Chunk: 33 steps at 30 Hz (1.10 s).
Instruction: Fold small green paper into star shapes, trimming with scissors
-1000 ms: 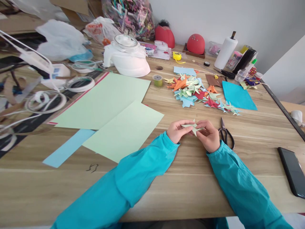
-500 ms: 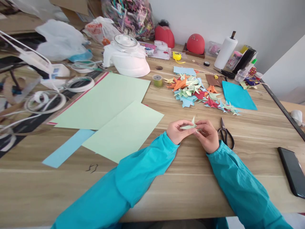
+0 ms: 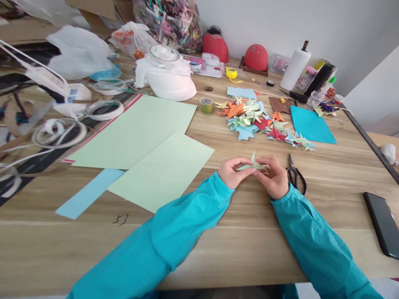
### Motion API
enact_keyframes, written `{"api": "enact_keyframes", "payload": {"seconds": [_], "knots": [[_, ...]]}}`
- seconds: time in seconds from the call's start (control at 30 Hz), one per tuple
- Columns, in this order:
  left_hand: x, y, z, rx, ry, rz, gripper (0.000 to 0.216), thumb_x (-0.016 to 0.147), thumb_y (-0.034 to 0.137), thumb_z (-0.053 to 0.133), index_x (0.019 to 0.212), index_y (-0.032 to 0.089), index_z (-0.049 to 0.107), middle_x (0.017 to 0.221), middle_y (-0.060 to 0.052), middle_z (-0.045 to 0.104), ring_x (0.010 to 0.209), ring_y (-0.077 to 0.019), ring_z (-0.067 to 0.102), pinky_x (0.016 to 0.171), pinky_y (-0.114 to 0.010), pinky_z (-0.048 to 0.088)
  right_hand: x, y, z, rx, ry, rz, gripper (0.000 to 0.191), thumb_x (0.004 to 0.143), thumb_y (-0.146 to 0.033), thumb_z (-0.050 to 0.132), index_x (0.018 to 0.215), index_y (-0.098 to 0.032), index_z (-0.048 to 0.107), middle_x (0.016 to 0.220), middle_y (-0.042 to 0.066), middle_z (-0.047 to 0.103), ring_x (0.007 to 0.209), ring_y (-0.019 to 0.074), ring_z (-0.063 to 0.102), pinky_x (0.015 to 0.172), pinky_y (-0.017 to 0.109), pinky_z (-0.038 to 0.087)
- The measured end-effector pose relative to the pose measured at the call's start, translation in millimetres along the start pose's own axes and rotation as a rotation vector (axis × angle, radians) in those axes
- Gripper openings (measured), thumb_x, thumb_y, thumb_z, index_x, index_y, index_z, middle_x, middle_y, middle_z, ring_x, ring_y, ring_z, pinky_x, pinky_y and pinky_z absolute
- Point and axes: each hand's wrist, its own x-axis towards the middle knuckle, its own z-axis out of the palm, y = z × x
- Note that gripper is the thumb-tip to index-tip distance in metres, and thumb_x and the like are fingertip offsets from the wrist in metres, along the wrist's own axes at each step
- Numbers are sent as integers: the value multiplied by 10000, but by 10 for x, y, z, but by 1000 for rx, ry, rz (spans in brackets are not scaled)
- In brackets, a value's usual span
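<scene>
Between my two hands is a pale green origami crane (image 3: 253, 162), with one thin point sticking up. My left hand (image 3: 232, 172) pinches its left side between thumb and fingers. My right hand (image 3: 273, 176) is closed around its right side, thumb in front and fingers behind, partly hiding the paper. Black-handled scissors (image 3: 296, 176) lie just right of my right hand. Beyond my hands is a pile of folded paper cranes (image 3: 246, 118) in green, orange, red and blue.
Large pale green sheets (image 3: 162, 174) and a blue paper strip (image 3: 89, 194) lie to the left. A thread spool (image 3: 206, 106) and a turquoise paper square (image 3: 311, 124) flank the pile. A phone (image 3: 382, 224) lies far right. Cables (image 3: 59, 133) crowd the left edge.
My right hand has shifted slightly to the right, and its fingers have parted a little from the left hand. More of the crane's right side now shows.
</scene>
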Motion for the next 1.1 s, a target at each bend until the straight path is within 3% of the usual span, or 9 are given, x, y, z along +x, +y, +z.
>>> {"api": "enact_keyframes", "payload": {"seconds": [0.1,0.23,0.47,0.67,1.1], "knots": [[12,-14,0,-22,40,-2,188,537,279,745,645,147,667,704,-43,674,687,-172,620,671,-283,508,-10,16,17,22,36,40,361,643,-298,717,958,-235,551,920,45,551,860,188,552,619,291,502],[23,-22,9,-155,56,-80,246,541,326,744,658,132,648,662,-37,668,598,-171,633,621,-308,537,-7,65,30,-37,103,73,231,701,-322,661,862,-209,540,908,48,562,828,176,562,604,278,484],[33,-39,11,-195,45,-117,258,543,342,744,664,132,656,652,-41,682,579,-172,643,617,-311,537,14,118,21,-86,85,48,156,735,-338,626,776,-205,554,873,51,564,808,179,554,532,256,446],[58,-86,-16,-127,5,-40,253,459,270,788,639,148,658,669,-26,682,600,-149,631,624,-264,523,12,124,18,-81,54,36,114,762,-316,599,759,-209,561,882,53,561,790,175,556,546,271,455],[29,-63,-11,-99,38,7,169,525,239,733,615,131,638,843,-80,691,686,-167,646,676,-290,534,9,120,23,-112,48,48,131,740,-297,628,775,-190,561,866,46,564,716,142,541,547,249,439]]}}
